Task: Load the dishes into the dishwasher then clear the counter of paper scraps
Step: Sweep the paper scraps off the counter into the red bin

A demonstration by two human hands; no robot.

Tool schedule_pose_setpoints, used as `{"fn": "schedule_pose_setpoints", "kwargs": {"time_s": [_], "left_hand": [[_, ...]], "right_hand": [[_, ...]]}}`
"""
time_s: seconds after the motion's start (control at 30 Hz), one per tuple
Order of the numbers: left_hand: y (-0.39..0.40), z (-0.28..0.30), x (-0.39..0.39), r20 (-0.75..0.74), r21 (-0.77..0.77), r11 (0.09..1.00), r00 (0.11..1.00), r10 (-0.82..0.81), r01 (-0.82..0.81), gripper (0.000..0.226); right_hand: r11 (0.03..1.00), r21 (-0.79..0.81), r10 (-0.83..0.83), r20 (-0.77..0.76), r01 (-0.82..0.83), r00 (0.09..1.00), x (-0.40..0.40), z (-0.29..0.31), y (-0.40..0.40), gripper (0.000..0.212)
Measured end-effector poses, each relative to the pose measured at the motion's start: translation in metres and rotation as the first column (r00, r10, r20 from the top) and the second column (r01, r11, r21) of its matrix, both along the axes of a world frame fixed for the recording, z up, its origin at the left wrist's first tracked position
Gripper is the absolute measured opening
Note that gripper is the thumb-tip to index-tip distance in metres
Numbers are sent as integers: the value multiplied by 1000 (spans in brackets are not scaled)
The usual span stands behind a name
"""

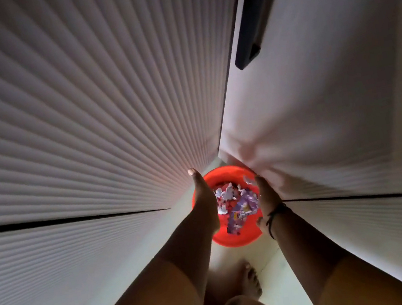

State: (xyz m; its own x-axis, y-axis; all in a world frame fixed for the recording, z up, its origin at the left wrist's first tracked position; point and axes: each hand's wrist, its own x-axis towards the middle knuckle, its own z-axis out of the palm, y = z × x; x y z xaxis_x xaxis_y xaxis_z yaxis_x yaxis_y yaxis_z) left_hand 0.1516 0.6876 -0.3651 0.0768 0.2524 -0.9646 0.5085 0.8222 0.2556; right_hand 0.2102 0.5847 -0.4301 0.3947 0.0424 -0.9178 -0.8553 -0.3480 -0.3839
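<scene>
1. Nearest the camera, 2 bare forearms reach forward and down, with a bare foot on the pale floor between them.
2. The left hand stretches out with straight fingers over the left rim of the orange bin, holding nothing that shows.
3. The right hand, a dark band at its wrist, lies with relaxed fingers along the bin's right rim; whether it touches the rim cannot be told.
4. The bin sits on the floor between the hands, holding paper scraps in white and purple.
5. Beyond, a ribbed white cabinet front rises on the left and a smooth white door with a dark handle on the right.
</scene>
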Motion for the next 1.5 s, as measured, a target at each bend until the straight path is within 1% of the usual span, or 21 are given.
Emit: {"fn": "schedule_pose_setpoints", "kwargs": {"time_s": [0.07,0.17,0.2,0.27,0.37,0.43,0.47,0.53,0.57,0.6,0.63,0.67,0.73,0.87,0.93,1.03,1.13,1.2,1.33,1.43,1.5], "left_hand": [[0,1,-6,-17,39,998,999,-51,52,88],[-5,19,-21,13,82,994,997,-79,77,77],[-9,25,-28,12,130,983,991,-133,130,71],[-18,49,-42,-53,232,913,941,-334,337,61],[-31,96,-57,-52,371,686,751,-658,626,47],[-39,137,-65,-70,494,466,567,-820,734,41],[-42,153,-67,-123,569,345,491,-862,747,39],[-42,195,-71,-161,666,194,393,-905,720,30],[-41,217,-72,-205,722,89,335,-920,686,34],[-38,241,-73,-299,757,-58,267,-916,650,40],[-35,261,-74,-396,779,-187,238,-887,598,45],[-30,283,-76,-471,797,-281,259,-843,534,48],[-21,322,-80,-536,837,-411,389,-749,361,44],[18,388,-84,-392,912,-389,572,-721,134,32],[45,418,-83,-358,914,-393,664,-657,104,45],[86,447,-86,-376,913,-365,728,-573,184,67],[123,457,-86,-482,873,-332,733,-480,357,57],[144,456,-83,-528,849,-271,726,-440,453,52],[181,444,-66,-622,773,-162,682,-384,613,70],[195,435,-52,-626,758,-51,703,-338,650,84],[204,432,-45,-627,749,21,719,-301,662,92]], "right_hand": [[999,-1,50,39,-50,998,3,8,-8,41],[975,-113,203,108,-191,973,1,16,-25,39],[965,-140,242,147,-222,959,0,23,-30,34],[940,-191,322,224,-283,920,-7,44,-39,33],[845,-268,526,269,-462,807,-26,96,-50,31],[693,-380,716,255,-613,650,-32,134,-52,53],[582,-452,810,248,-676,531,-33,155,-51,55],[367,-593,930,262,-717,259,-35,213,-43,52],[273,-650,958,255,-709,135,-36,243,-38,50],[211,-694,964,264,-688,29,-36,268,-34,48],[176,-717,964,265,-675,-30,-37,291,-28,46],[170,-735,957,283,-656,-69,-35,313,-22,47],[174,-750,933,332,-638,-136,-35,351,-8,49],[259,-779,819,491,-571,-299,-31,409,23,75],[349,-757,739,585,-552,-334,-31,448,38,66],[483,-718,646,678,-500,-350,-25,495,59,57],[543,-714,606,698,-443,-382,-8,521,78,55],[543,-735,622,677,-406,-395,11,526,89,55],[475,-797,696,600,-372,-395,58,522,104,65],[426,-843,739,534,-329,-410,102,518,112,72],[393,-862,779,497,-320,-383,127,513,118,83]]}}
